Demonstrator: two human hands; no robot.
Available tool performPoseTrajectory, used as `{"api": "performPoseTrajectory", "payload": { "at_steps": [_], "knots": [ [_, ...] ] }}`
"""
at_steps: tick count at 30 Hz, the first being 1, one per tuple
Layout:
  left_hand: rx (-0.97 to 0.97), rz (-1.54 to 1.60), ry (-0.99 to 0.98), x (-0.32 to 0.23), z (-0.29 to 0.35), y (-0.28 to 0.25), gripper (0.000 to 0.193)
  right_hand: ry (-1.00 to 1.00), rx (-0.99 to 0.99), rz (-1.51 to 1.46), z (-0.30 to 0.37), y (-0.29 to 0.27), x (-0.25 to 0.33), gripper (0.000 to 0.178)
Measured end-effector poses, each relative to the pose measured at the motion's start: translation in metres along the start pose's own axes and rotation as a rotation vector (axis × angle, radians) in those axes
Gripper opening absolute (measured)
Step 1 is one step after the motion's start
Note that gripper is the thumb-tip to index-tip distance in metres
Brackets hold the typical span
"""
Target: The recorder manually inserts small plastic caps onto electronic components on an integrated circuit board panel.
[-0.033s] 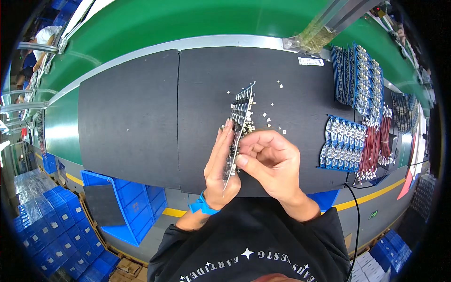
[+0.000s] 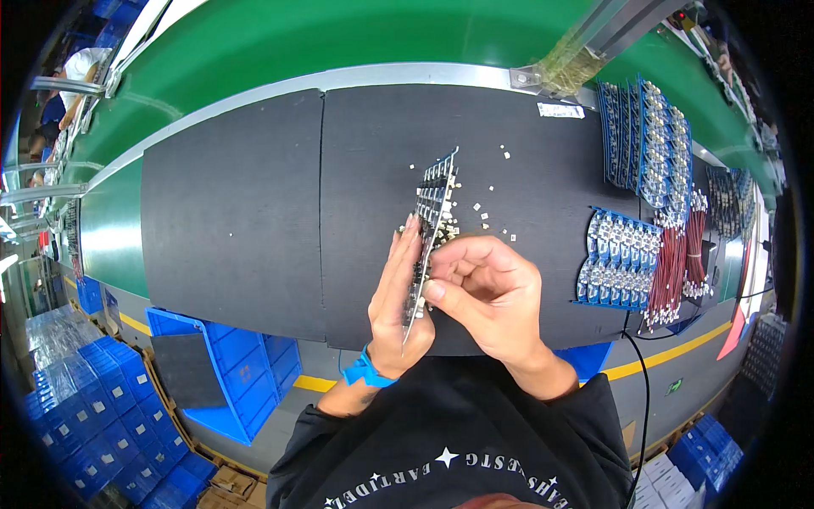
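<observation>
long circuit board strip (image 2: 432, 220) held edge-on at centre of view, above the black mat (image 2: 254, 212), running from 6 o'clock near the body toward 12 o'clock. supported along its left face by the left hand (image 2: 397, 305), fingers flat and extended, palm closed against the strip's lower part. met from 3 o'clock by the right hand (image 2: 487, 293), fingers curled narrow, thumb and forefinger pinched at the strip's right edge; whether a small part sits in the pinch cannot be told.

step in hand, by judgement: seating or pressing small white components (image 2: 483, 212) into the strip, one position at a time. next move likely calls for a fine pinch on one loose component, correct orientation, and steady backing from the left hand while pressing.

loose white components scattered on the mat at 12 to 2 o'clock of the hands, just beside the strip's far end. blue panels of boards (image 2: 619, 259) at 3 o'clock, further stacks (image 2: 644, 144) at 2 o'clock, red wire bundles (image 2: 674, 263) beside them. green conveyor belt (image 2: 254, 51) beyond the table at 12 o'clock. blue bins (image 2: 229, 382) at 8 o'clock, below table edge.
</observation>
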State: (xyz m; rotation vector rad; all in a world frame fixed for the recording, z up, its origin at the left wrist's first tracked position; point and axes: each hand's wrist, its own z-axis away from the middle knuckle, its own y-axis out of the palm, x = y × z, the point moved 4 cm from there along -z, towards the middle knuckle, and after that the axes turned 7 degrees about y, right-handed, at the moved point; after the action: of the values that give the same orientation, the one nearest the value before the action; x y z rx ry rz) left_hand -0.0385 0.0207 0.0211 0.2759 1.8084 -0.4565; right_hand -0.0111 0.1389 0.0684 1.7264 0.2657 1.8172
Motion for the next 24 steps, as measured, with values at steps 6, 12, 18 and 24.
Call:
{"api": "performPoseTrajectory", "payload": {
  "at_steps": [6, 12, 18, 24],
  "knots": [
    [0.022, -0.080, 0.027, -0.010, -0.008, -0.001, 0.048, 0.023, 0.004, 0.023, 0.000, -0.001, 0.002, 0.024],
    [-0.142, 0.026, -0.014, -0.003, 0.001, -0.010, 0.039, -0.035, -0.151, 0.130, -0.005, -0.012, -0.002, 0.023],
    [-0.218, 0.237, -0.095, -0.005, -0.003, -0.012, 0.040, -0.025, -0.209, 0.205, -0.007, -0.019, -0.015, 0.024],
    [-0.303, 0.496, -0.100, -0.004, -0.005, -0.015, 0.048, -0.082, -0.267, 0.244, -0.009, -0.037, -0.016, 0.025]
  ]
}}
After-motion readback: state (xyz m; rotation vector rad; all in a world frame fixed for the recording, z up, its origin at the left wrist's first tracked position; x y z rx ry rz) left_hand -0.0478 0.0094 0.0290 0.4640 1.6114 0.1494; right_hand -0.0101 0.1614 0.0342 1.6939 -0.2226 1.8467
